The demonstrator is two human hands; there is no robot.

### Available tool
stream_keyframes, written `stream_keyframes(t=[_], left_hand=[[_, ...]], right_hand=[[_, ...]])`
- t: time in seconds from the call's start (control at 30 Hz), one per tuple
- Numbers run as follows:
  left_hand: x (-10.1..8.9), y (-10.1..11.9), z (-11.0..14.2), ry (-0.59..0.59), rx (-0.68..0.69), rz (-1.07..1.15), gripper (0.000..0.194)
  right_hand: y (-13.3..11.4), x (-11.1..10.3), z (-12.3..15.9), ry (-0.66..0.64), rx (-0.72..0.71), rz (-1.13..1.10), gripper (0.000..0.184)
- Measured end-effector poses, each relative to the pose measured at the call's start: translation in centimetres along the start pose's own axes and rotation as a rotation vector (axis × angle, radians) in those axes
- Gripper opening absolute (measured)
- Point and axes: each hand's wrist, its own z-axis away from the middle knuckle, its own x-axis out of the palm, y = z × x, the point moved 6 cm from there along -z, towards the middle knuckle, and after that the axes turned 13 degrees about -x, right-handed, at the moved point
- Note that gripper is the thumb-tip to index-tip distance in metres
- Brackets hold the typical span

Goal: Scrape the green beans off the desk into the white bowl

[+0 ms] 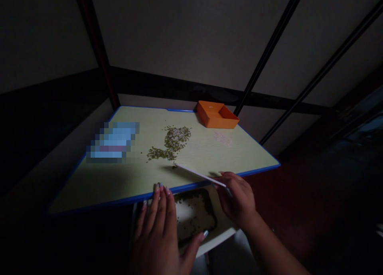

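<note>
My right hand [236,195] is closed around one end of a thin white stick [197,174], whose far tip reaches over the tabletop to a few stray bits. Just beyond that tip lies a loose heap of small green-brown grains [176,139], spread towards the left; their exact kind is too small to tell. My left hand [161,223] has its fingers stretched out, fingertips at the table's blue front edge and thumb apart, holding nothing. Below the edge, between my hands, is a pale tray [217,241] with more grains, mostly along its sides; my left hand covers part of it.
The pale yellow tabletop [143,175] has a blue rim. An orange open box [221,123] stands at the back right, with a faint pinkish patch [223,138] before it. A pixelated blue item [113,141] lies left. A panelled wall [179,35] rises behind.
</note>
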Motion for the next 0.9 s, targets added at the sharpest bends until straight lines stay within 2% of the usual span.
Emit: stream_keyframes(t=[0.17, 0.33, 0.63, 0.9], left_hand=[[0.1, 0.0, -0.1, 0.005, 0.001, 0.002, 0.095], [0.2, 0.1, 0.0, 0.011, 0.004, -0.003, 0.096], [-0.1, -0.2, 0.0, 0.021, 0.012, 0.015, 0.095], [0.5, -0.4, 0.3, -0.018, 0.01, 0.039, 0.097]], right_hand=[[-0.1, 0.3, -0.1, -0.01, -0.007, -0.025, 0.029], [-0.6, 0.5, -0.9, -0.027, -0.073, -0.024, 0.028], [-1.7, 0.9, -1.5, -0.126, -0.183, 0.086, 0.019], [-1.5, 1.2, -1.3, -0.171, -0.17, 0.159, 0.019]])
